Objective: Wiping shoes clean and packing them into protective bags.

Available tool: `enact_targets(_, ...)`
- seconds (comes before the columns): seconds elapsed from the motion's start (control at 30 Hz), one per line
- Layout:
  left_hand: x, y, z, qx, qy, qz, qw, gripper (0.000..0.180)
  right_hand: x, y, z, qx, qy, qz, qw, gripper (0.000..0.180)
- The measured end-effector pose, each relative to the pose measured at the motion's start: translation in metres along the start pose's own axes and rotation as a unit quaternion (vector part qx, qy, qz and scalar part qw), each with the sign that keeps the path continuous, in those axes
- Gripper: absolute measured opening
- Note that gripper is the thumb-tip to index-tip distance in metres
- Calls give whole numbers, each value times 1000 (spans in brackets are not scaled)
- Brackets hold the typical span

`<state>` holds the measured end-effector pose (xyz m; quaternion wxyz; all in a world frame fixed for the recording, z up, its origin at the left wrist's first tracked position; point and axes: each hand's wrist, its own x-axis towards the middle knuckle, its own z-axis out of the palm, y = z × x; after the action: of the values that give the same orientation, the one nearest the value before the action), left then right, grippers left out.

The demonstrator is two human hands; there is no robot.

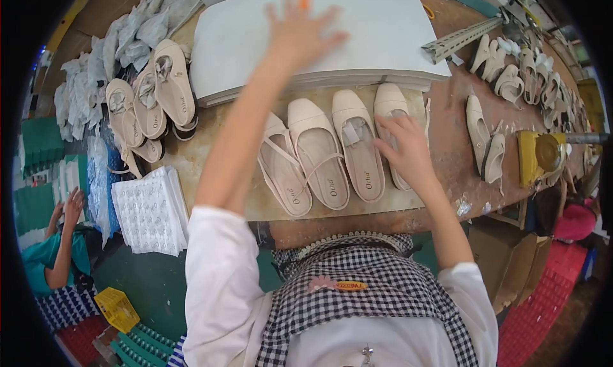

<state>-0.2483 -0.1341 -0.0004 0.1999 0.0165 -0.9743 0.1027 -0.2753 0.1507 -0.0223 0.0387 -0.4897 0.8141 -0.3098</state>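
Note:
My left hand [299, 38] is stretched forward over a thick stack of white paper sheets [383, 32]. Its fingers are spread and blurred by motion, and something orange shows at one finger. Several beige slip-on shoes with squared toes stand in a row in front of the stack, among them a shoe with a strap across it [319, 175] and one with a bit of white paper inside [366, 175]. Over the rightmost shoe of the row [391, 96] lies my right hand [405, 143], fingers apart. It covers much of that shoe's opening; I see no grip on it.
More beige shoes [175, 89] lie piled at the left, beside crumpled grey-white wrapping [128, 41] and printed sheets [151, 207]. At the right are a metal angle bar [463, 40], loose shoes [479, 134] and a yellow tool [529, 156]. Another person's hands [73, 204] show far left.

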Motion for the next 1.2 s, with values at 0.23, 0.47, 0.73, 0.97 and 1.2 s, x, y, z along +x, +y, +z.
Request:
enact_targets(0.23,-29,64,-12,-295,7,-99,950,20,-49,-8,-20,286,106,146,941,47)
enact_targets(0.47,-95,144,-111,-525,158,-42,835,24,-65,-50,-15,723,-21,405,559,47)
enact_targets(0.73,-133,115,-89,-610,78,-404,677,40,-6,-100,0,236,-82,4,968,69)
enact_targets(0.97,-176,142,-79,-402,-218,-251,853,47,42,-40,34,386,-154,193,889,36)
enact_targets(1.2,-190,193,-63,-337,-82,-145,927,45,49,-62,122,-246,-76,-188,948,39)
